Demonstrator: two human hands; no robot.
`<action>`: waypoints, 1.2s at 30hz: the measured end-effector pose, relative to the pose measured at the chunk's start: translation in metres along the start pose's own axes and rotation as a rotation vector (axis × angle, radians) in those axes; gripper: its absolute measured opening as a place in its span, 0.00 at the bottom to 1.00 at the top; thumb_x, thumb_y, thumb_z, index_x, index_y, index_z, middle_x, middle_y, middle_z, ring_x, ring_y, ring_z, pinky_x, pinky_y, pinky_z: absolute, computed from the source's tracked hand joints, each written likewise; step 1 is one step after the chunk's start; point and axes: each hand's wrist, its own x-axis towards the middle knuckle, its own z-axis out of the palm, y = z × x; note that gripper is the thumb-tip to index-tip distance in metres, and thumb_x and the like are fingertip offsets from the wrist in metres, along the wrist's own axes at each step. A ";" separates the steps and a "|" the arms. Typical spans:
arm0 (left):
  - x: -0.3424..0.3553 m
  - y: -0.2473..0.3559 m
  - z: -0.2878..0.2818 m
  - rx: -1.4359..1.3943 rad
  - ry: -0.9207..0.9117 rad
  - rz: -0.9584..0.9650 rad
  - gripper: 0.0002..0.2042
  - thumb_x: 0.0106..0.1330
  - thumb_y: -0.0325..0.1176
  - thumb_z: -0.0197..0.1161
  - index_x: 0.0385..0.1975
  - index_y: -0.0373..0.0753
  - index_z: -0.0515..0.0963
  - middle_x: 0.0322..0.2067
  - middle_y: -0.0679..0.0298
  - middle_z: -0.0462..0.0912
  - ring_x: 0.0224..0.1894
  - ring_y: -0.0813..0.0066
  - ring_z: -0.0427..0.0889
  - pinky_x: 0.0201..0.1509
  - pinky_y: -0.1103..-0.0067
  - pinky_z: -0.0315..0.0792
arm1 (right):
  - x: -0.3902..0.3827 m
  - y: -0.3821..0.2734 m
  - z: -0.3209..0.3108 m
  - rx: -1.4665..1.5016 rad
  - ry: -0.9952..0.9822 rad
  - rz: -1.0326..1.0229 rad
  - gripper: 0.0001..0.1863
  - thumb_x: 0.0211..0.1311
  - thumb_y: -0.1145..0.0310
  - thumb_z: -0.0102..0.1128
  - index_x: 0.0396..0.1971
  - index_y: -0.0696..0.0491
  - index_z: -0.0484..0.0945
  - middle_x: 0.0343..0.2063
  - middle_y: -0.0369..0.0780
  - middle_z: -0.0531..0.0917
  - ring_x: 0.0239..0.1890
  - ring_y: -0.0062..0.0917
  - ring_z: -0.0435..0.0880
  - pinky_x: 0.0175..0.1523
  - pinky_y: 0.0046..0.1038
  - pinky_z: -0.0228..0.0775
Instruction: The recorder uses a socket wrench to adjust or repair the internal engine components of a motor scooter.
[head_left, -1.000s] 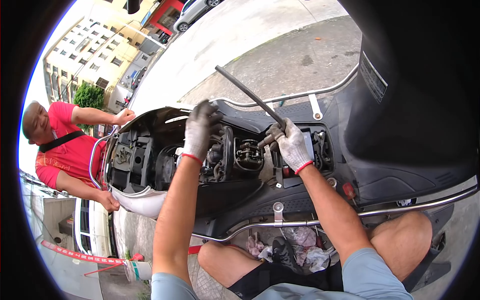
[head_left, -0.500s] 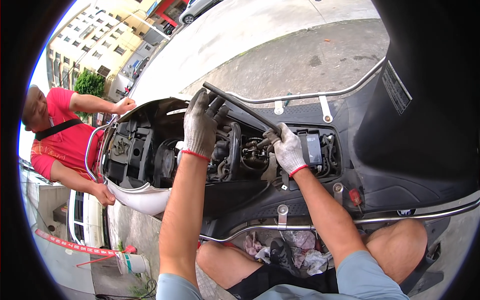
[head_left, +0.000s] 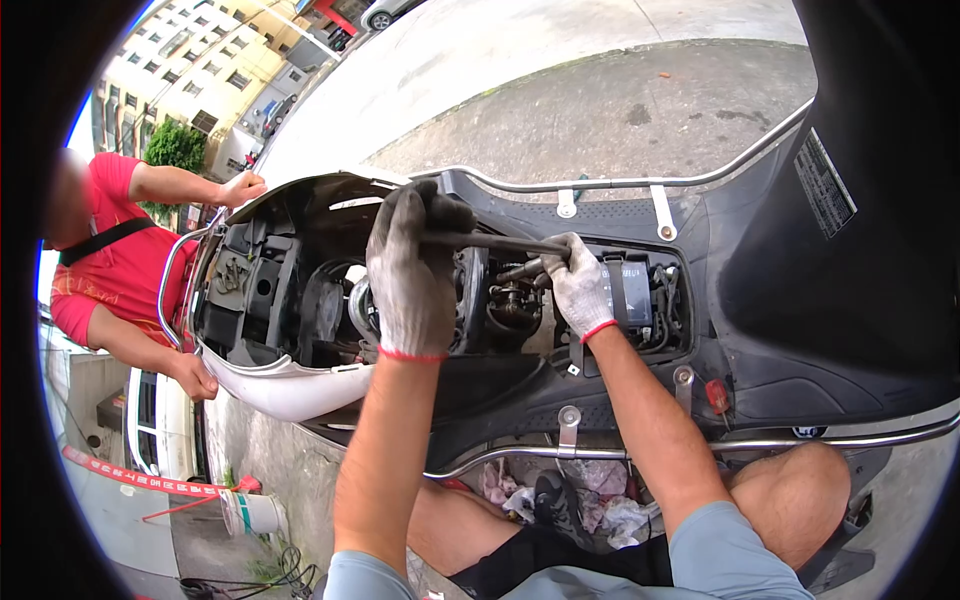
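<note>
A long dark metal bar (head_left: pixel 495 242) lies almost level above the opened body of a scooter (head_left: pixel 290 385). My left hand (head_left: pixel 412 275), in a grey-white knit glove with a red cuff, is closed round the bar's left part. My right hand (head_left: pixel 580 285), gloved alike, grips its right end. Just below the bar, a short dark cylindrical piece (head_left: pixel 522 271) points into the engine (head_left: pixel 515 305); whether the two touch cannot be made out. The left glove hides part of the engine bay. A dark battery (head_left: pixel 628 295) sits right of my right hand.
At the left a person in a red shirt (head_left: pixel 125 270) holds the scooter's rear rail (head_left: pixel 168 290) and body. A red-handled screwdriver (head_left: pixel 717 396) lies on the footboard. Chrome side rails (head_left: pixel 620 183) run along both sides. Rags (head_left: pixel 600 485) lie near my feet.
The bar's left end has swung down toward me, from a steep slant to nearly level. My left hand has moved slightly right and nearer; my right hand stays at the other end.
</note>
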 end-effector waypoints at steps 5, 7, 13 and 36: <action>0.005 -0.004 0.015 -0.049 0.065 0.068 0.10 0.73 0.34 0.54 0.44 0.34 0.73 0.21 0.69 0.68 0.24 0.79 0.70 0.35 0.76 0.74 | 0.000 -0.008 -0.002 -0.278 0.013 -0.070 0.07 0.70 0.67 0.55 0.40 0.55 0.76 0.31 0.37 0.83 0.31 0.21 0.79 0.41 0.24 0.71; 0.031 -0.004 0.030 0.010 0.185 0.006 0.09 0.74 0.35 0.53 0.39 0.34 0.72 0.19 0.72 0.63 0.21 0.81 0.63 0.29 0.77 0.70 | 0.006 -0.012 -0.002 -0.096 -0.002 -0.021 0.08 0.69 0.67 0.56 0.41 0.56 0.75 0.32 0.37 0.83 0.33 0.20 0.79 0.45 0.23 0.71; 0.091 -0.019 0.029 0.120 0.257 -0.009 0.11 0.74 0.37 0.51 0.41 0.34 0.73 0.20 0.72 0.63 0.19 0.80 0.61 0.27 0.78 0.66 | 0.004 -0.018 0.006 0.384 -0.072 0.082 0.09 0.68 0.69 0.56 0.38 0.60 0.75 0.38 0.44 0.83 0.42 0.25 0.80 0.53 0.29 0.70; 0.151 -0.063 0.041 0.672 0.328 0.291 0.16 0.72 0.36 0.48 0.33 0.29 0.78 0.30 0.47 0.80 0.35 0.54 0.79 0.44 0.66 0.71 | 0.025 -0.018 0.037 0.866 0.362 0.239 0.21 0.75 0.60 0.44 0.18 0.48 0.60 0.12 0.32 0.56 0.18 0.24 0.56 0.38 0.35 0.64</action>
